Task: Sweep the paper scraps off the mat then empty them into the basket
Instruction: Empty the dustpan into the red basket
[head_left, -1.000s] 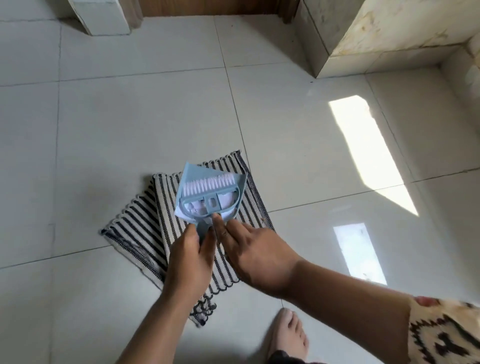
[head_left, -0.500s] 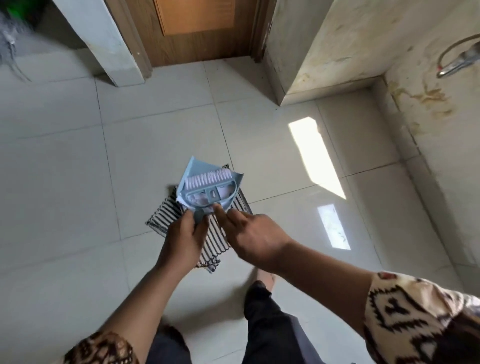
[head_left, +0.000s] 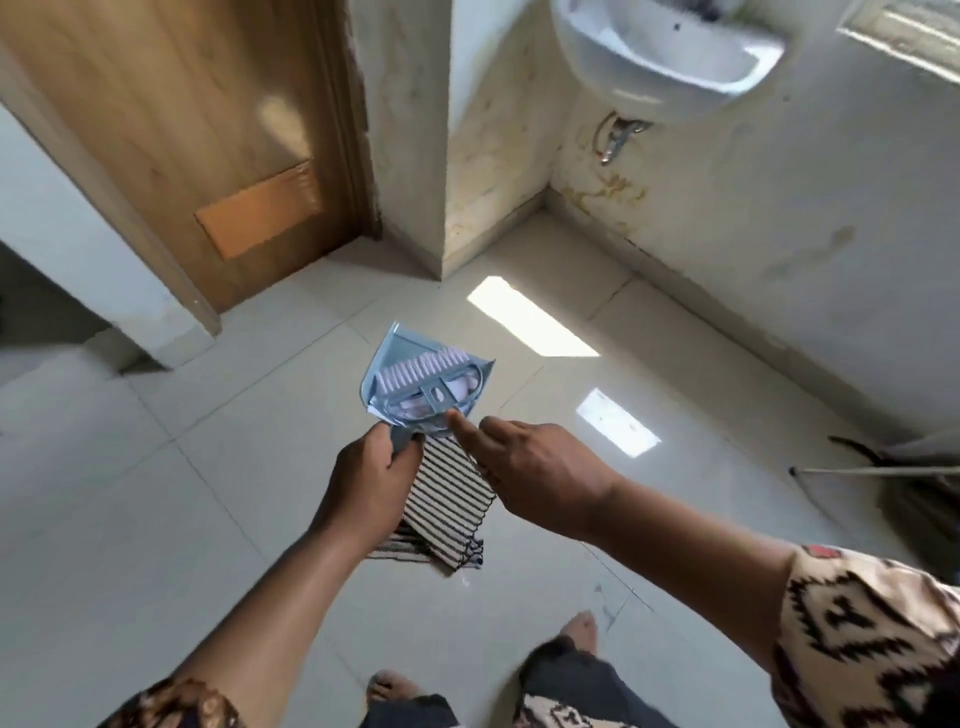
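Paper scraps (head_left: 464, 387) are sitting in the light blue dustpan (head_left: 388, 347) – pale bits showing through the frame of the hand brush (head_left: 422, 372), which lies nested in the pan with its white bristles up. My left hand (head_left: 371, 488) is wrapped around the dustpan handle, fingers curled tight on it, holding the pan up in the air over the floor with its open lip pointing away from me.

My right hand (head_left: 545, 478) reaches in from the right, and one outstretched fingertip (head_left: 457, 421) touches the back edge of the brush, just beside the handle. The other fingers are tucked behind the back of the hand, so I cannot tell whether it pinches the brush or only presses on it.

Below both hands lies the striped mat (head_left: 449, 499), black and cream, flat on the pale floor tiles (head_left: 156, 519) and partly hidden by my left wrist – the pan hangs above its far end.

Two bare feet (head_left: 583, 623) show at the bottom of the view, and a patterned sleeve (head_left: 872, 649) covers my right upper arm. Ahead on the left stands a wooden door (head_left: 182, 130); a white wall-mounted washbasin (head_left: 670, 57) hangs at top right above a stained wall. Two bright sun patches (head_left: 530, 325) lie on the tiles beyond the pan. Something dark with a thin rod sits at the right edge, too blurred to name.
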